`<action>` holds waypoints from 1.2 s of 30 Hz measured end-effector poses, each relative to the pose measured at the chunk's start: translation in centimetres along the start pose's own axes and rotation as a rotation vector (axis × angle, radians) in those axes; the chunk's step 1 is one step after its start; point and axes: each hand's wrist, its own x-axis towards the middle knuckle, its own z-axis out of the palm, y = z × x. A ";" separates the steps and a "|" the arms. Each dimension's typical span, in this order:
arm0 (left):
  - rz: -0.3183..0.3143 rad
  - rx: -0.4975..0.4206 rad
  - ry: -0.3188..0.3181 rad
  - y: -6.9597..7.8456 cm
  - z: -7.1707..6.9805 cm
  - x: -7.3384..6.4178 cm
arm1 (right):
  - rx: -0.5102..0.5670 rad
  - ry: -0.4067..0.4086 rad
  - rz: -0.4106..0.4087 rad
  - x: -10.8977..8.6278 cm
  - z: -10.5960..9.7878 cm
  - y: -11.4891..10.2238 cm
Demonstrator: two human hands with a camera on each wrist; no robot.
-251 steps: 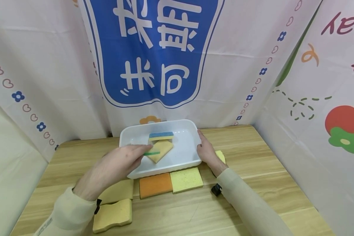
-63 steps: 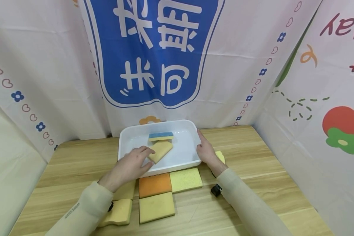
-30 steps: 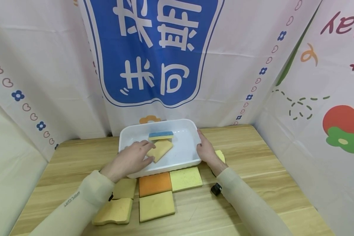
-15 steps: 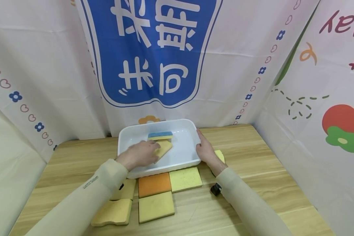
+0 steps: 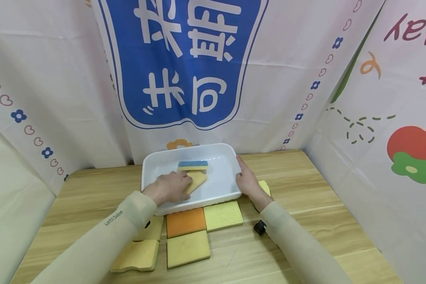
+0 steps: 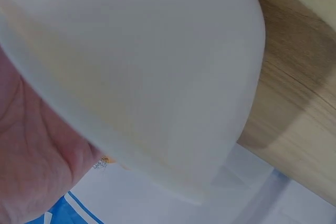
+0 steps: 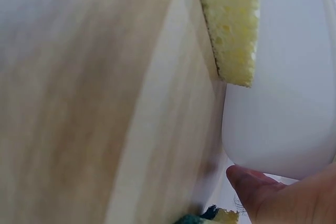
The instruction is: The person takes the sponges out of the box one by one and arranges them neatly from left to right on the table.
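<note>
A white rectangular tray [image 5: 220, 185] stands at the back of the table. My right hand [image 5: 249, 182] grips its right end, and in the right wrist view those fingers [image 7: 252, 184] lie against the tray's outer wall. Inside the tray, my left hand [image 5: 171, 187] pinches the left part of a pale yellow sponge [image 5: 197, 180] that lies slantwise. Right behind it a blue-and-yellow sponge [image 5: 193, 165] stands on its long edge. The tray wall [image 6: 173, 66] fills most of the left wrist view and hides what the left fingers hold.
In front of the tray lie an orange sponge [image 5: 186, 222], a light yellow sponge [image 5: 223, 215] and a tan-yellow sponge [image 5: 188, 249]. A wavy-edged sponge [image 5: 136, 256] and another sponge [image 5: 154, 228] lie left. A yellow sponge [image 5: 264, 187] shows beside the right wrist.
A green-edged sponge was in my left hand; a sponge then lies before the orange one. My left hand has since moved right over the pale yellow sponge and taken hold. The right hand stays.
</note>
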 end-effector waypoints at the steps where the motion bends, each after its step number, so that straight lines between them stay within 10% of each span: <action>1: 0.007 0.006 0.002 0.0 0.0 -0.1 | 0.000 -0.001 0.000 0.0 0.0 0.0; 21: 0.035 -0.070 0.005 -0.4 0.1 -1.2 | -0.024 0.002 -0.012 0.3 0.0 0.1; 36: 0.068 -0.250 -0.038 -1.6 -2.3 -1.0 | -0.013 -0.004 -0.009 0.3 0.0 0.2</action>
